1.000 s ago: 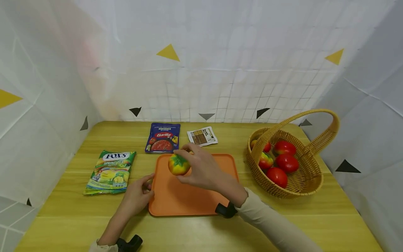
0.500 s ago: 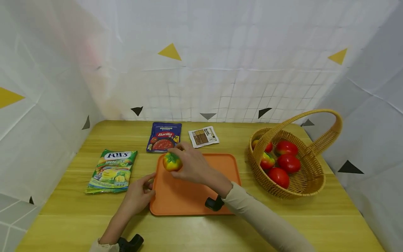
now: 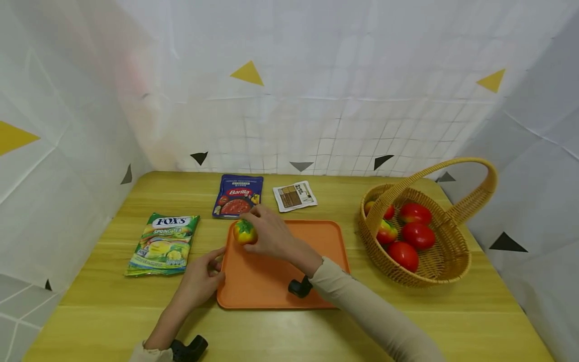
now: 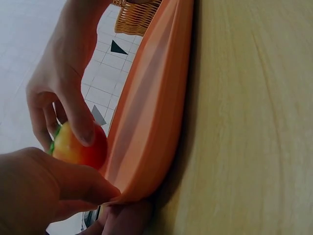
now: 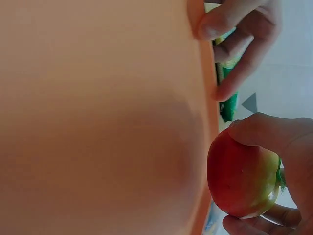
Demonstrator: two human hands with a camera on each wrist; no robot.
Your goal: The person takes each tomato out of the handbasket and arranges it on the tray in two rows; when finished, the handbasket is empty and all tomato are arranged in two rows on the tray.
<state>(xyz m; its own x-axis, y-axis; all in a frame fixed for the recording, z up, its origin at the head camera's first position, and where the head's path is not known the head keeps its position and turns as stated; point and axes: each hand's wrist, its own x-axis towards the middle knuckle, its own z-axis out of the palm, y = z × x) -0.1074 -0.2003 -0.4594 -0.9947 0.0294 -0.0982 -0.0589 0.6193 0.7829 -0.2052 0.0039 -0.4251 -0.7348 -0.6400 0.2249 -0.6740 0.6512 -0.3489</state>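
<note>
My right hand (image 3: pixel 272 236) grips a yellow, red and green tomato (image 3: pixel 244 233) with a green leafy top, thumb on one side and fingers on the other. It holds the tomato over the far left corner of the orange tray (image 3: pixel 271 289). In the right wrist view, the red underside of the tomato (image 5: pixel 239 176) shows close to the tray's rim. My left hand (image 3: pixel 200 279) pinches the tray's left rim; in the left wrist view its thumb lies on the rim (image 4: pixel 146 166), other fingers on the outer side.
A wicker basket (image 3: pixel 457 269) with a tall handle, holding several red and mottled tomatoes, stands right of the tray. Behind the tray lie a blue Barilla pouch (image 3: pixel 238 196) and a small white packet (image 3: pixel 295 196). A green Fox's bag (image 3: pixel 164 245) lies to the left.
My right hand has carried the tomato leftward across the tray to its far left corner, and lower. My left hand has kept its place at the rim.
</note>
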